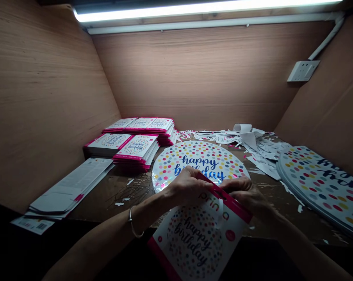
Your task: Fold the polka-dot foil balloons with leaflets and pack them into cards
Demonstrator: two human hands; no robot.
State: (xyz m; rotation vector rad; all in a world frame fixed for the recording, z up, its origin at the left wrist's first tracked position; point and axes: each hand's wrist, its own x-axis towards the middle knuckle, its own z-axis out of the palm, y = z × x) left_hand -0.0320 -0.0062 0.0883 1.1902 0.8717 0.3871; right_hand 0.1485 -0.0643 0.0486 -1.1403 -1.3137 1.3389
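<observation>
Two hands are working here: left hand and right hand are pinching, in narrow grips, the pink header strip of a glossy balloon packet, above a foil balloon on the bench; packet seems light, slippery, best held by that strip.

Likely a packing workshop: stacked packets

A worn, paint-scuffed wooden bench fills the booth. At the far left, pink-edged "happy birthday" packets stand in neat stacks, and a flattened pile of white printed sheets lies nearer, along the left side. A round polka-dot foil balloon lies flat mid-bench. To its right sits a stack of matching balloons, while a heap of white paper offcuts spreads across the far right.
</observation>
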